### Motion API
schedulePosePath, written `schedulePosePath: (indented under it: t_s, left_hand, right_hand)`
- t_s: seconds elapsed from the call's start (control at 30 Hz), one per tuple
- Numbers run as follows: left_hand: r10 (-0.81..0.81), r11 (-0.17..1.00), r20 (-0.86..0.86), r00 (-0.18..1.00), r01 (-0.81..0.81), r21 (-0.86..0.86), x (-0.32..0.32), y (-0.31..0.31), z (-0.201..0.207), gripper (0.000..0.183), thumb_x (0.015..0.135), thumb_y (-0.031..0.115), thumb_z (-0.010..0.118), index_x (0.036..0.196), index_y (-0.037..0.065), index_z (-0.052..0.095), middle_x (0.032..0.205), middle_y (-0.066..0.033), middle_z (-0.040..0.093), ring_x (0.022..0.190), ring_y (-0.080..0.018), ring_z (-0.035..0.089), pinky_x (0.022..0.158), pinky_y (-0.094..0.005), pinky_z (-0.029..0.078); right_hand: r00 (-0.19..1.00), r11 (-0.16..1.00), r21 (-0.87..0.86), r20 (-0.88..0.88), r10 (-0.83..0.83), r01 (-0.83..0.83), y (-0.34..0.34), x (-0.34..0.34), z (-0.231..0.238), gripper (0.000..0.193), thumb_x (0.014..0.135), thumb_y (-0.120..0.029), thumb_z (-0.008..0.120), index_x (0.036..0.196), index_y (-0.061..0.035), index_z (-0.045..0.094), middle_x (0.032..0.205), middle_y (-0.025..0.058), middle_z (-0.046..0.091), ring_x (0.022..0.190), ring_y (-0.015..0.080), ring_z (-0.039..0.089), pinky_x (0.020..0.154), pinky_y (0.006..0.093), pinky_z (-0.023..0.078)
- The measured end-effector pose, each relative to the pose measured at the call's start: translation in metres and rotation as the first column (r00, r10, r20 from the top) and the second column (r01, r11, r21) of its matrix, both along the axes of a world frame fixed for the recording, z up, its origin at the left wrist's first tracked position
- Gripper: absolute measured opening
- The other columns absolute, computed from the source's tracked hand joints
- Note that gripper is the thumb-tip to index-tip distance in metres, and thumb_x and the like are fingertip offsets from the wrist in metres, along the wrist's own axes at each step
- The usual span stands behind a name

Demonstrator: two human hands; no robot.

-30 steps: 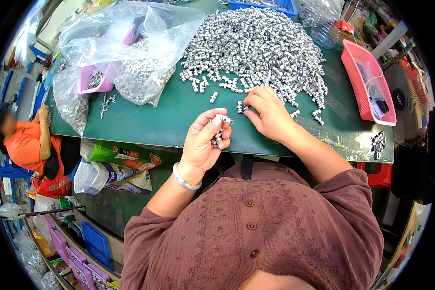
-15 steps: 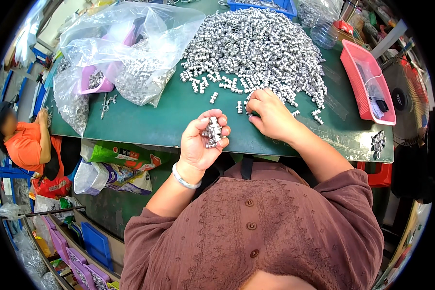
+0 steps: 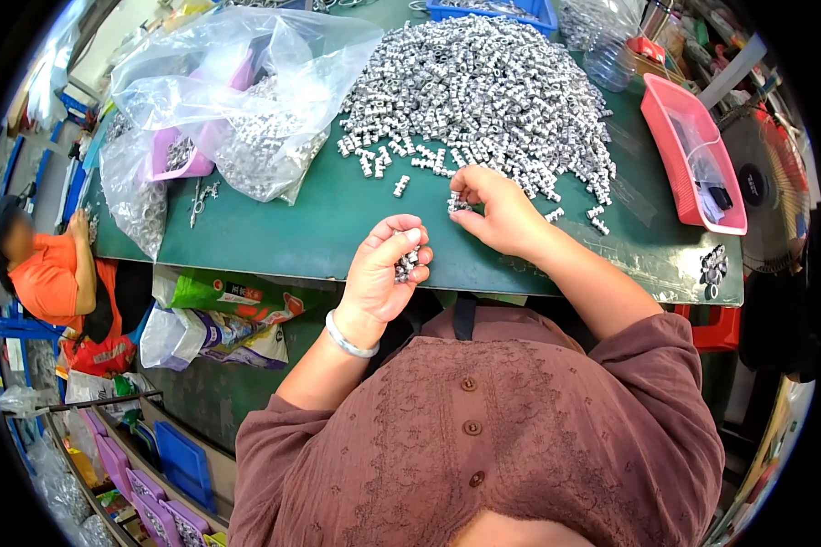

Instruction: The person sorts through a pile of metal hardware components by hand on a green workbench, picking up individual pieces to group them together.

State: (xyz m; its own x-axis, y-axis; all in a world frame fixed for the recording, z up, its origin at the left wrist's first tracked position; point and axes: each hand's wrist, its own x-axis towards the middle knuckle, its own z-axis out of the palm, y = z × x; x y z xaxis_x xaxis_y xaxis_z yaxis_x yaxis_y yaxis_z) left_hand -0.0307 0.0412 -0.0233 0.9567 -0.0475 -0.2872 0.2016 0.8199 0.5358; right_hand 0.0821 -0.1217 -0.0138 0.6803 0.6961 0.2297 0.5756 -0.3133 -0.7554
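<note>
My left hand point(image 3: 385, 266) is closed around several small silvery metal fittings point(image 3: 405, 265), held just over the table's near edge with the thumb lying across them. To its right, my right hand point(image 3: 494, 208) pinches a metal fitting point(image 3: 456, 201) between thumb and fingertips, low over the table; its fingers partly hide the piece. Beyond both hands spreads a large heap of the same ribbed, tube-like fittings point(image 3: 483, 87). One loose fitting point(image 3: 400, 186) lies on the green table point(image 3: 292, 232) between the heap and my left hand.
Clear plastic bags point(image 3: 274, 137) of parts and a purple bin point(image 3: 181, 155) stand at the left. On the right are a pink basket point(image 3: 693, 155), dark rings point(image 3: 713, 266) and a fan point(image 3: 771, 187). A blue tray point(image 3: 543, 16) sits behind the heap. Another person point(image 3: 50, 273) works far left.
My left fingers and thumb have closed further over the fittings. My right hand has shifted slightly left and now pinches the fitting that stood on the table beside it.
</note>
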Motion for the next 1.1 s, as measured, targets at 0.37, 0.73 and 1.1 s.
schedulePosePath:
  t_s: [0.37, 0.73, 1.1]
  left_hand:
    - [0.014, 0.981, 0.04, 0.999, -0.022, 0.194, 0.0, -0.016, 0.016, 0.013, 0.08, 0.004, 0.057, 0.092, 0.007, 0.055, 0.079, -0.0036, 0.055, 0.065, -0.0129, 0.051, 0.048, -0.0209, 0.038]
    - [0.029, 0.991, 0.066, 0.997, -0.037, 0.13, 0.002, -0.022, 0.02, 0.01, 0.085, 0.014, 0.056, 0.091, 0.007, 0.054, 0.079, -0.0027, 0.056, 0.065, -0.0132, 0.05, 0.048, -0.0212, 0.038]
    - [-0.154, 0.963, 0.026, 0.988, 0.156, -0.22, 0.006, -0.009, 0.009, 0.014, 0.087, 0.022, 0.051, 0.089, 0.008, 0.054, 0.08, -0.0017, 0.05, 0.064, -0.0108, 0.044, 0.045, -0.0178, 0.035]
  right_hand:
    - [0.636, 0.749, 0.643, -0.646, 0.421, 0.157, 0.0, -0.018, 0.009, 0.018, 0.074, 0.007, 0.058, 0.082, -0.0059, 0.049, 0.09, 0.0067, 0.056, 0.083, 0.0112, 0.055, 0.075, 0.0258, 0.046]
    - [0.802, 0.735, 0.678, -0.435, 0.408, -0.007, -0.002, -0.026, 0.015, 0.015, 0.076, 0.008, 0.056, 0.084, -0.0026, 0.05, 0.09, 0.0068, 0.054, 0.084, 0.0122, 0.055, 0.076, 0.0256, 0.045]
    - [0.991, 0.963, 0.268, -0.131, 0.001, 0.035, -0.01, -0.017, 0.013, 0.014, 0.074, 0.001, 0.059, 0.086, -0.0017, 0.053, 0.077, 0.0037, 0.055, 0.07, 0.0126, 0.056, 0.063, 0.0251, 0.045]
